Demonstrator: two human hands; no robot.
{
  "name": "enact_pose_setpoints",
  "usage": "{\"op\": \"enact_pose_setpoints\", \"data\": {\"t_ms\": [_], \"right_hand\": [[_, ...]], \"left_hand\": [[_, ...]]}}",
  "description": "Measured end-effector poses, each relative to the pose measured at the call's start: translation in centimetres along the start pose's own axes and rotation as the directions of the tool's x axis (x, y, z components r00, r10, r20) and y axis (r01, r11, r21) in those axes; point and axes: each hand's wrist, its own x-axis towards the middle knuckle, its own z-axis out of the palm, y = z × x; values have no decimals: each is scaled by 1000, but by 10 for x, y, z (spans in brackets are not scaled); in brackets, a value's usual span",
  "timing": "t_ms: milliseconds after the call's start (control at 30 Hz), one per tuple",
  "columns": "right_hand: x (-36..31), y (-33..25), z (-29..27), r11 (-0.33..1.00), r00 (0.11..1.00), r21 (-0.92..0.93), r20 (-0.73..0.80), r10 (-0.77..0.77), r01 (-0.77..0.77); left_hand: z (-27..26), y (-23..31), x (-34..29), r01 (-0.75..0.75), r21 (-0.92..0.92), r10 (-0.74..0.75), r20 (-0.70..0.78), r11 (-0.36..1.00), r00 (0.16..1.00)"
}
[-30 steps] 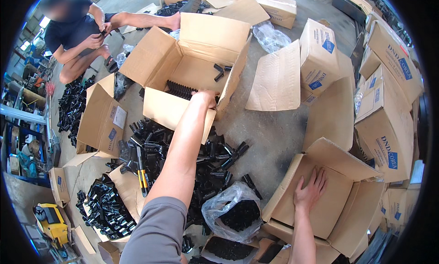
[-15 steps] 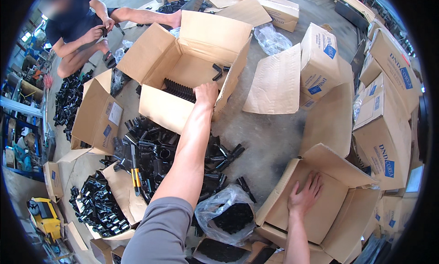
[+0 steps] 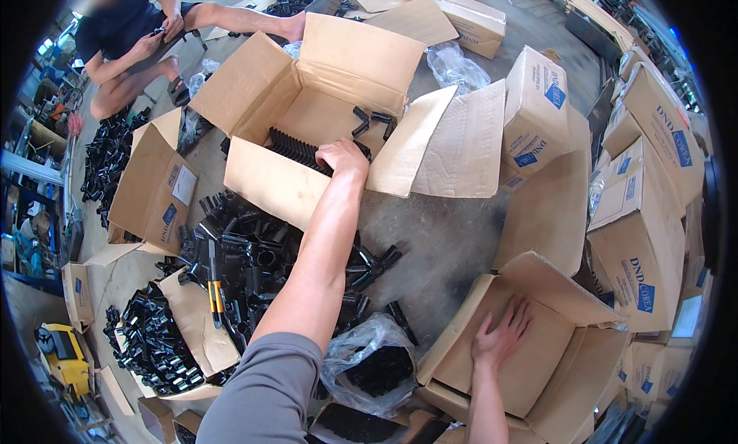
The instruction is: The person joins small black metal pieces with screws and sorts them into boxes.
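Note:
My left hand (image 3: 342, 158) reaches down inside an open cardboard box (image 3: 350, 48) in the upper middle. Its fingers curl at the right end of a row of black ribbed-looking parts (image 3: 294, 149) standing packed along the near wall. What they grip, if anything, is hidden. Several loose black tubular pieces (image 3: 372, 123) lie on the box floor just past the hand. At lower right, my right hand (image 3: 501, 338) rests flat with fingers spread on the cardboard inside a second open box (image 3: 596, 371).
Black tubular parts (image 3: 265, 259) pile up below the box, with a yellow-handled cutter (image 3: 214, 290) on top. A clear plastic bag (image 3: 357, 340) holds more dark parts. Closed cartons (image 3: 642, 236) stack along the right. A person (image 3: 127, 44) sits at upper left, handling a small black piece.
The middle box's right flap has swung outward over the flat cardboard sheet beside it. My left fingers have shifted against the row's end. The whole view has moved slightly.

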Motion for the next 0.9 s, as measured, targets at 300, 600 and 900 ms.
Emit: {"op": "enact_pose_setpoints", "data": {"t_ms": [300,600,900], "right_hand": [[0,2,2,1000,1000,-7,17,1,-1],[0,2,4,1000,1000,-25,11,-4,5],[1,6,7,1000,1000,-7,29,8,-8]], "left_hand": [[-6,4,-8,-102,-91,87,-156,991,984],[-3,6,-4,-297,-69,285,-147,952,947],[-11,12,8,-428,-4,425,129,904,896]]}}
